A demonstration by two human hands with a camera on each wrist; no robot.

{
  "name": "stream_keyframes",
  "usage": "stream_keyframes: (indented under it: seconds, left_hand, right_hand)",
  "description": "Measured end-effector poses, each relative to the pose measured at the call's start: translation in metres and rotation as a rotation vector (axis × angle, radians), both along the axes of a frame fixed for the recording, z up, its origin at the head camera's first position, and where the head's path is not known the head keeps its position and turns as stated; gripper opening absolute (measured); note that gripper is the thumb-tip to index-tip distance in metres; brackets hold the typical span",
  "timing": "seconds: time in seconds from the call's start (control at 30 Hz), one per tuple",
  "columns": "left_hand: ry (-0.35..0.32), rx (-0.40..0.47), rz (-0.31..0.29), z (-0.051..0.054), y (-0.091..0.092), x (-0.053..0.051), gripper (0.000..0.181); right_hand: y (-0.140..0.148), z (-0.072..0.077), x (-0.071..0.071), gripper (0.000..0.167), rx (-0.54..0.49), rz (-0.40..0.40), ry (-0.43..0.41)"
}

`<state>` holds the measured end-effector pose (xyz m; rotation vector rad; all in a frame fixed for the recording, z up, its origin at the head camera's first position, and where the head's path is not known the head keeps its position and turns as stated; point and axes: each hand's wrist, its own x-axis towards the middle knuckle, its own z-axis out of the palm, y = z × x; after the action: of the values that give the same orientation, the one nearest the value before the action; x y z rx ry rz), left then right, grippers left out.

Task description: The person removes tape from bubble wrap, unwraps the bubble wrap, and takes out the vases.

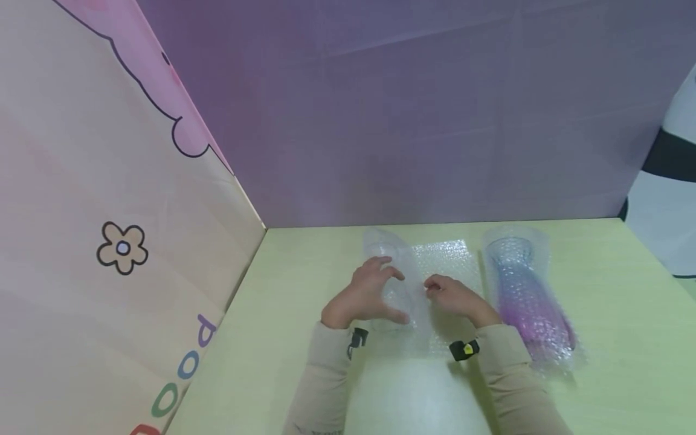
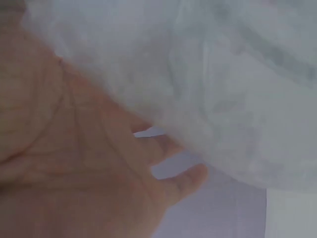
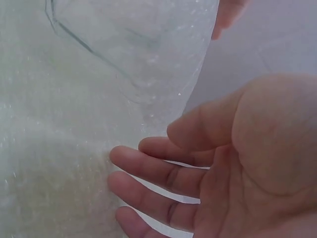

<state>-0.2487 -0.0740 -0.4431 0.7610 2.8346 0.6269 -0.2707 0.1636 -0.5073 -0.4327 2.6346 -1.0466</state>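
In the head view, a clear glass vessel (image 1: 397, 293) lies on the table under a sheet of bubble wrap (image 1: 443, 260). My left hand (image 1: 372, 293) curves over it, fingers on the far side and thumb on the near side. In the left wrist view the wrap (image 2: 198, 99) covers part of the palm and fingers. My right hand (image 1: 454, 297) is at the right of the vessel; in the right wrist view its fairly straight fingers (image 3: 148, 166) touch the wrap. The glass edges (image 3: 89, 47) show through the film, but the vessel's exact shape is blurred.
To the right lies a blue-to-purple vase (image 1: 524, 296) wrapped in bubble wrap, close to my right forearm. The pale green table (image 1: 288, 290) ends at a purple back wall (image 1: 380, 121). A printed panel (image 1: 179, 254) borders the left side.
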Motion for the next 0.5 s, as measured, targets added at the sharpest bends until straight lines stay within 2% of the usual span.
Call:
stream_keyframes:
  seconds: [0.13,0.3,0.5]
  left_hand:
    - [-0.045,-0.057,-0.012,0.001,0.004,0.005,0.084]
    - [-0.112,-0.071,-0.004,0.002,0.006,0.01,0.091]
    - [-0.094,-0.094,-0.022,0.003,0.007,0.011,0.083]
  right_hand:
    - [0.0,0.001,0.0,0.037,0.005,-0.031,-0.008]
    - [0.0,0.003,0.001,0.039,0.008,-0.079,-0.013]
    - [0.0,0.003,0.0,0.039,0.014,-0.091,-0.02]
